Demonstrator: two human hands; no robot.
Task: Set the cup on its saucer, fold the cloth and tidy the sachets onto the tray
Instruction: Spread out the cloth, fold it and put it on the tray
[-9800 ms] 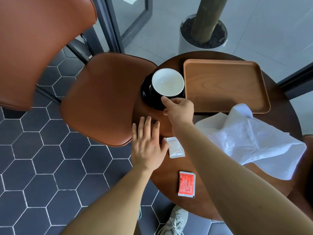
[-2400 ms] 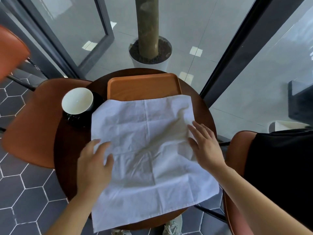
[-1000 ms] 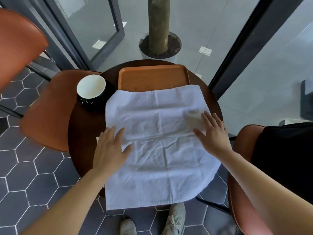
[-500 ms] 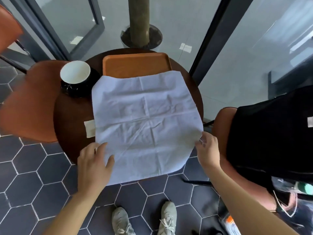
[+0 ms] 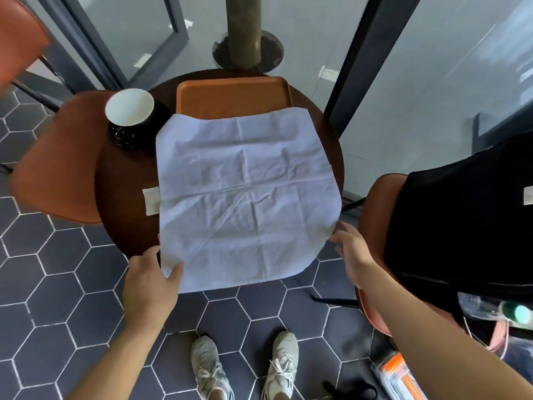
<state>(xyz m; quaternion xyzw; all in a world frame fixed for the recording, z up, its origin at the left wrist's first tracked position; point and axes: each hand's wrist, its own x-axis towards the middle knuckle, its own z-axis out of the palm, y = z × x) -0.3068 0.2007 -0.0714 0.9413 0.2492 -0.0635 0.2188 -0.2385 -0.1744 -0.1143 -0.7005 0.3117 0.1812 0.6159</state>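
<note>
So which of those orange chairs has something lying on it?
The right-hand chair, with black fabric on it; the left chair and far-left chair look bare.

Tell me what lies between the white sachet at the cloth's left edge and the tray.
The spread cloth does: it overlaps the right side of the sachet and covers the near edge of the tray. The cup on its saucer stands just left of that path.

We're seeing the left hand (image 5: 150, 287) and right hand (image 5: 356, 255) showing bare, forearms uncovered to the frame's edge; below, we're spotting pale grey lace-up sneakers (image 5: 281, 362) with whitish laces.
</note>
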